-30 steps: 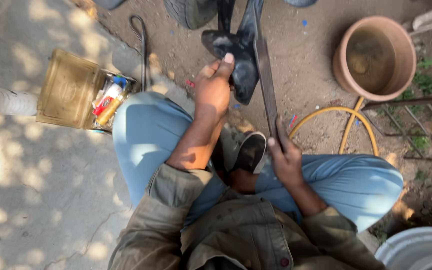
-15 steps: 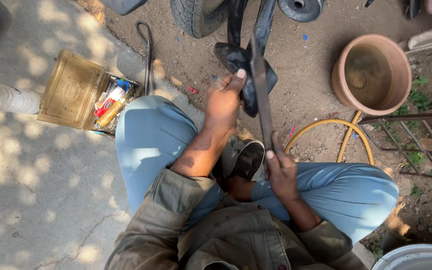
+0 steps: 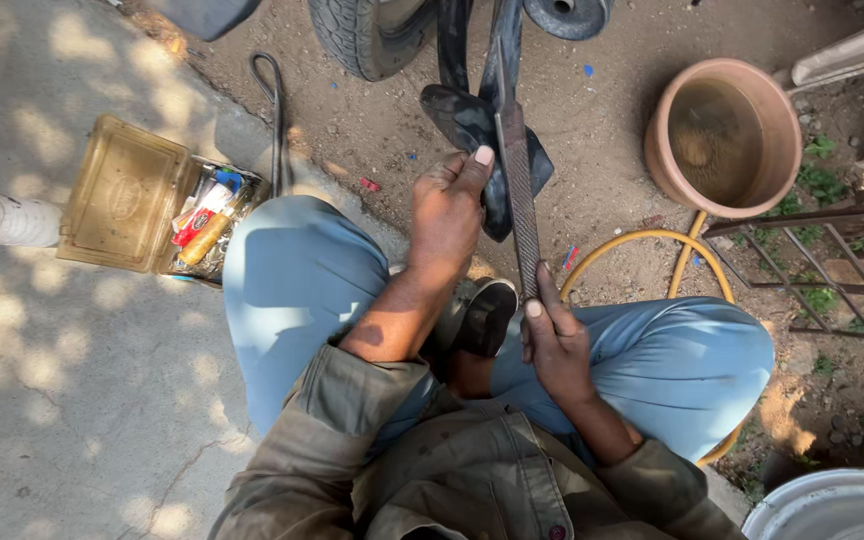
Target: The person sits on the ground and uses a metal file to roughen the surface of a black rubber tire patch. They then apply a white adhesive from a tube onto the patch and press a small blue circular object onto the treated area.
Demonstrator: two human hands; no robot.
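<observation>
I sit cross-legged in blue trousers on the ground. My left hand (image 3: 449, 213) grips a black rubber inner tube (image 3: 472, 120) that hangs down from above, thumb pressed on its folded part. My right hand (image 3: 552, 340) holds the near end of a long flat metal file (image 3: 518, 180), whose blade lies across the rubber beside my left thumb. A black shoe (image 3: 486, 316) shows between my knees.
An open yellowish tin box (image 3: 127, 195) with tubes and small items lies left of my knee. A tyre (image 3: 367, 35) stands at the top. A clay pot (image 3: 727, 135), a yellow hose (image 3: 642, 240), a metal grate (image 3: 822, 270) and a white basin (image 3: 837, 505) are on the right.
The view has shifted down a little. The file has slid along the rubber and my hands stay on the tube and file.
</observation>
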